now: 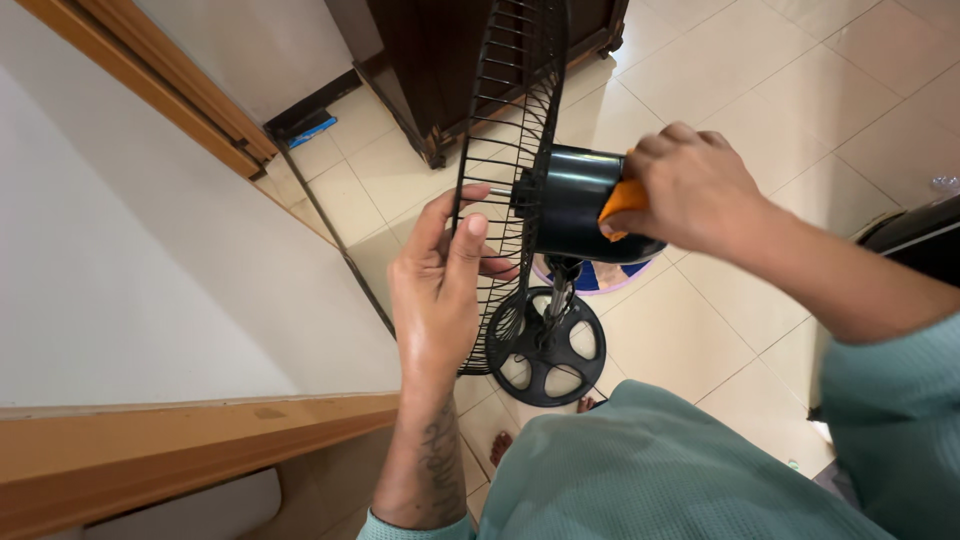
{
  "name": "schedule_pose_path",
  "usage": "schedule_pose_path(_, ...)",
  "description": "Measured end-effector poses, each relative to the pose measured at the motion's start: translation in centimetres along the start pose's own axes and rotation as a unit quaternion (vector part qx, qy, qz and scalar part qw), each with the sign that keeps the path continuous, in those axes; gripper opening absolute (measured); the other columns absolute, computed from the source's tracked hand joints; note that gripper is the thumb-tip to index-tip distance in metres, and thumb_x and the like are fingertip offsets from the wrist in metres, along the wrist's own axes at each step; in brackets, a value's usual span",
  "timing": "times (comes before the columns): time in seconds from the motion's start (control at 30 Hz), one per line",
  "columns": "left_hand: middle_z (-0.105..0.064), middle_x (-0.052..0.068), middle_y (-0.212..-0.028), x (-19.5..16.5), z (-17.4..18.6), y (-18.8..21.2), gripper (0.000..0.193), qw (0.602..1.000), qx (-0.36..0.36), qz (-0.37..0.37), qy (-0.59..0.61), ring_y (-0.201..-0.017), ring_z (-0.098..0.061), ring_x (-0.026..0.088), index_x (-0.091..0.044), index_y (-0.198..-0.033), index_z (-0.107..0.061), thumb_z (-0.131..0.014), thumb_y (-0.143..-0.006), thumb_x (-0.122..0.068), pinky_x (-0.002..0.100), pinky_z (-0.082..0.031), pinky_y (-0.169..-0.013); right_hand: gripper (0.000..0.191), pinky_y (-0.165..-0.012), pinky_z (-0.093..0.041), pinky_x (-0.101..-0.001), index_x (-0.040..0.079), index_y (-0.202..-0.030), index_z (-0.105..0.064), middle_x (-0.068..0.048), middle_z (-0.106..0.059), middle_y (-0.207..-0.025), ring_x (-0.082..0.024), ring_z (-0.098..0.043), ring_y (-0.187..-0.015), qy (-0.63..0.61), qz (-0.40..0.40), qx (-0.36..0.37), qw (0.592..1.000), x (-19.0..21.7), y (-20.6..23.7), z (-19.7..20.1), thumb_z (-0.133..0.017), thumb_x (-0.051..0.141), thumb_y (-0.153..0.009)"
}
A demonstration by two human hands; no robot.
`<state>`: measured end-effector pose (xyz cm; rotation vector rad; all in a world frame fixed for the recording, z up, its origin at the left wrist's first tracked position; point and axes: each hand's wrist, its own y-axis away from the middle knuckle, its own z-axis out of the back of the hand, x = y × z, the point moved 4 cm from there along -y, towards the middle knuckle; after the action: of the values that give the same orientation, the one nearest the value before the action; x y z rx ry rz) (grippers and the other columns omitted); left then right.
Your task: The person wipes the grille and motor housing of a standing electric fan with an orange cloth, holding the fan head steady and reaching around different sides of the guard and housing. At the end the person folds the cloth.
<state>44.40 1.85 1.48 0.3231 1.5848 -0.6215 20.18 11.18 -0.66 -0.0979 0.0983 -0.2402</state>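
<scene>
Hands (440, 290) gripping fan grille (505, 120).

Left hand (440, 290) grips black fan grille (505, 150); right hand (690, 185) presses orange cloth (622, 203) on motor housing (575, 200)

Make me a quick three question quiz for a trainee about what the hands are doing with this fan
1. True or false: the left hand grips the wire fan guard.
2. What does the right hand hold against the black motor housing? A) an orange cloth B) a screwdriver C) a fan blade
3. Fill in: the round base of the fan stands on the ______ floor.

Key:
1. True; its fingers curl round the guard's rim.
2. A; the orange cloth shows under the fingers, on the housing.
3. Tiled.
</scene>
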Motion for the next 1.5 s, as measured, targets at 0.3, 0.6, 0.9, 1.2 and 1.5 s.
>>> schedule_pose_path(0.3,-0.065,0.002,-0.073,0.0,0.4,-0.2,0.034,0.999,0.029,-0.016,0.006,-0.068,-0.069,0.008,-0.004,-0.129,-0.065,-0.058,-0.106,-0.028,0.026,-0.060,-0.066,0.031,-0.098,-0.049,-0.0400,0.002,-0.103,-0.078,-0.016,-0.062,-0.122,-0.031,-0.055,-0.115,-0.063,0.115,-0.092,0.987,0.4,2.9,-0.8,-0.077,0.021,-0.078)
schedule_pose_path(0.6,-0.063,0.000,-0.077,0.5,0.3,-0.9,0.033,0.997,0.052,-0.020,0.052,-0.071,-0.066,0.008,-0.003,-0.130,-0.063,-0.057,-0.108,-0.026,0.026,-0.059,-0.068,0.023,-0.103,-0.048,-0.0420,0.003,-0.096,-0.079,-0.013,-0.058,-0.126,-0.033,-0.054,-0.119,-0.054,-0.005,-0.120,0.991,1.6,1.9,-0.5,-0.078,0.011,-0.074)
schedule_pose_path(0.9,-0.064,0.001,-0.080,0.4,0.9,-0.7,0.032,0.997,0.062,-0.032,0.032,-0.070,-0.067,0.008,-0.001,-0.129,-0.063,-0.056,-0.108,-0.025,0.026,-0.058,-0.068,0.025,-0.104,-0.047,-0.0401,0.010,-0.099,-0.081,-0.011,-0.052,-0.130,-0.033,-0.049,-0.124,-0.167,0.101,-0.044,0.980,0.1,4.0,-0.3,-0.077,0.006,-0.075)
schedule_pose_path(1.2,-0.060,0.000,-0.084,0.7,0.4,-0.9,0.034,0.996,0.055,-0.039,0.055,-0.071,-0.067,0.008,0.000,-0.130,-0.062,-0.057,-0.108,-0.026,0.027,-0.061,-0.068,0.031,-0.105,-0.048,-0.0388,0.010,-0.114,-0.078,-0.016,-0.052,-0.133,-0.035,-0.052,-0.124,-0.088,0.011,-0.118,0.989,1.8,4.2,-1.7,-0.077,0.008,-0.083)
schedule_pose_path(1.5,-0.060,0.001,-0.077,0.9,0.4,-0.6,0.033,0.997,0.055,-0.042,0.033,-0.071,-0.067,0.008,-0.002,-0.132,-0.063,-0.057,-0.109,-0.025,0.025,-0.058,-0.068,0.034,-0.108,-0.046,-0.0437,0.012,-0.111,-0.079,-0.015,-0.047,-0.136,-0.037,-0.041,-0.130,-0.236,-0.033,-0.162,0.958,0.9,5.5,-4.2,-0.077,-0.002,-0.080)
